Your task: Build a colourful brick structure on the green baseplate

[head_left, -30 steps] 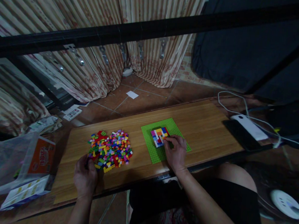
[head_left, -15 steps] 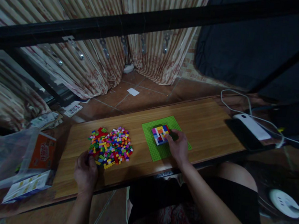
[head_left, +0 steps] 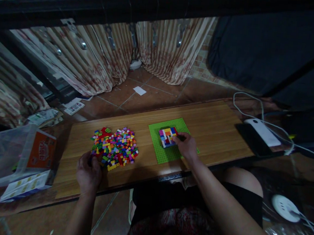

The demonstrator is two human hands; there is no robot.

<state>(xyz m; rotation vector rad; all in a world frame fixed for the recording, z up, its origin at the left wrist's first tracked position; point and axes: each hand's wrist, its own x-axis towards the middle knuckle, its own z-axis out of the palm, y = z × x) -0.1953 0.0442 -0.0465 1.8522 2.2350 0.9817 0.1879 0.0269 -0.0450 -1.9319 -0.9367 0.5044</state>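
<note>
A low rectangular build of toy bricks (head_left: 167, 137) in mixed colours sits on a green studded baseplate (head_left: 158, 154). My right hand (head_left: 186, 147) is closed at the right side of this build, thumb over its top edge and index finger by its far right corner. Whether a single loose brick is between those fingertips is too small to tell. On the left, a loose pile of small coloured bricks (head_left: 120, 147) lies on the wooden board. At the pile's near left edge is my left hand (head_left: 89, 172), its fingers curled in; what they hold is hidden.
The wooden board (head_left: 213, 125) spans the low table. A clear plastic bin (head_left: 4, 156) with an orange label and a white-blue box (head_left: 26, 185) stand left. To the right lie a white device (head_left: 263, 132), a dark tablet-like slab (head_left: 249, 141) and a white cable (head_left: 235, 102).
The view has shifted slightly, so the scene sits a little higher. My right hand stays at the build and my left hand at the pile, both with little visible movement.
</note>
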